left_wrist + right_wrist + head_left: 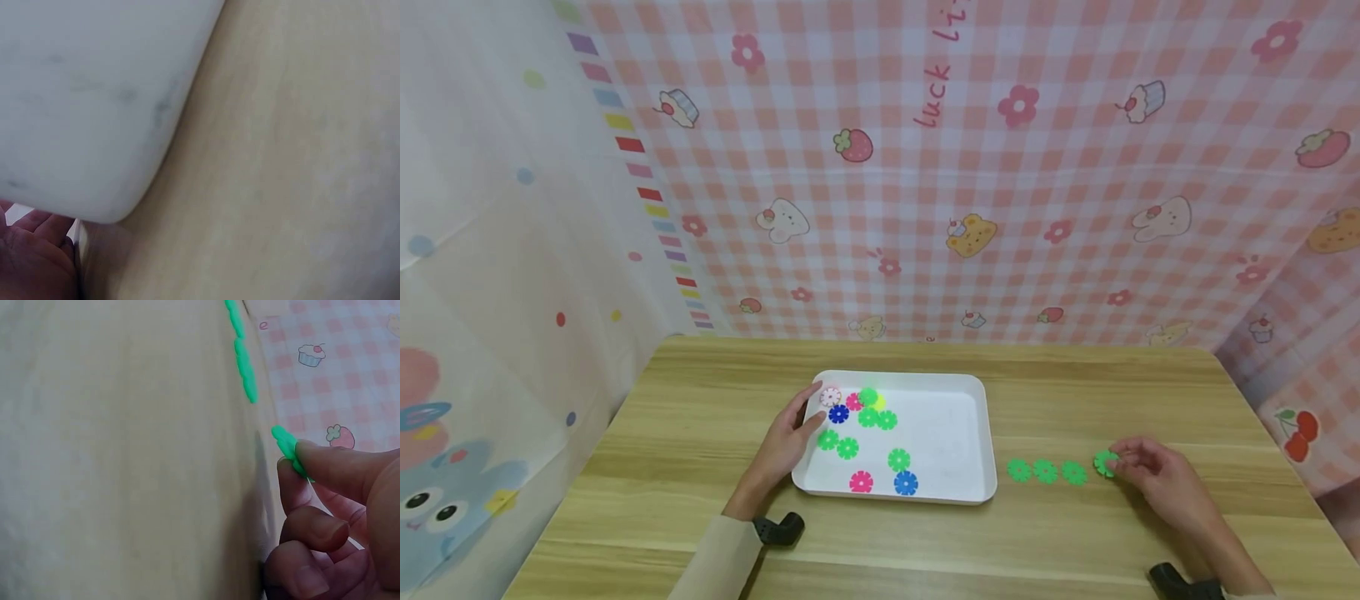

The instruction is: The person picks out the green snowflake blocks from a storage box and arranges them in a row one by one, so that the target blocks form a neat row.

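Observation:
In the head view my right hand (1161, 483) pinches a green notched plastic disc (1105, 463) between thumb and fingertips. The right wrist view shows this disc (289, 450) edge-on, tilted. Left of it, three green discs (1045, 472) lie in a row on the table. My left hand (784, 446) holds the left side of a white tray (943, 433), thumb over the rim. Inside lie several green discs (898, 459), pink discs (861, 482), a light blue disc (906, 482), a dark blue disc (838, 413), a whitish disc (830, 397) and a partly covered yellow disc (880, 402).
The wooden table (925, 550) has its back edge against a pink checked cloth (910, 192). A pale patterned cloth (512, 250) hangs at the left. Black wrist mounts (780, 529) are worn on both arms.

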The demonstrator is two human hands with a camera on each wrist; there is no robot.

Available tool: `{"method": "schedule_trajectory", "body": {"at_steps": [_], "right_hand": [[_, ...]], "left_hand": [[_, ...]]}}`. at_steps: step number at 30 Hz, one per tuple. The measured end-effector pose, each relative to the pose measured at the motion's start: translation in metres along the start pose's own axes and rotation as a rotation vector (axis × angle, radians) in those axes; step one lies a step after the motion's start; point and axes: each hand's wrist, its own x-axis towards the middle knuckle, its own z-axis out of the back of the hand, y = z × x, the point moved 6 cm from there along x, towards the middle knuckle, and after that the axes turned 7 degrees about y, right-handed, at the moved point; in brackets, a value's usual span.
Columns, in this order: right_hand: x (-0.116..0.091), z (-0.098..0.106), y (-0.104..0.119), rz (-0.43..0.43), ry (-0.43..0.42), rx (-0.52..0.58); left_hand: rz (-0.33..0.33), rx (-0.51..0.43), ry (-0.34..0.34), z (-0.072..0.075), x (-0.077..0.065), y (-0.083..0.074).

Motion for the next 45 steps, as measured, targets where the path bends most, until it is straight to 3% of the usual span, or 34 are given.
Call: {"method": "schedule_trajectory", "body": {"at_steps": [8,21,40,45], "right_hand": [[-0.001,-0.008,0.000,-0.034,0.053,0.018],[-0.001,-0.013,0.004,0.030,0.015,-0.011],[0.000,-0.014,0.006,0.027,0.021,-0.035],[0.005,-0.012,0.015,0.068,-0.003,-0.086]], "left_hand": [[-0.009,0.004,-0.011,0.000,0.000,0.000],[0.003,0.004,-0.011,0.001,-0.002,0.000],[-0.011,-0.013,-0.013,0.000,-0.001,0.001],[-0.016,-0.013,-0.018,0.000,0.001,0.002]]}}
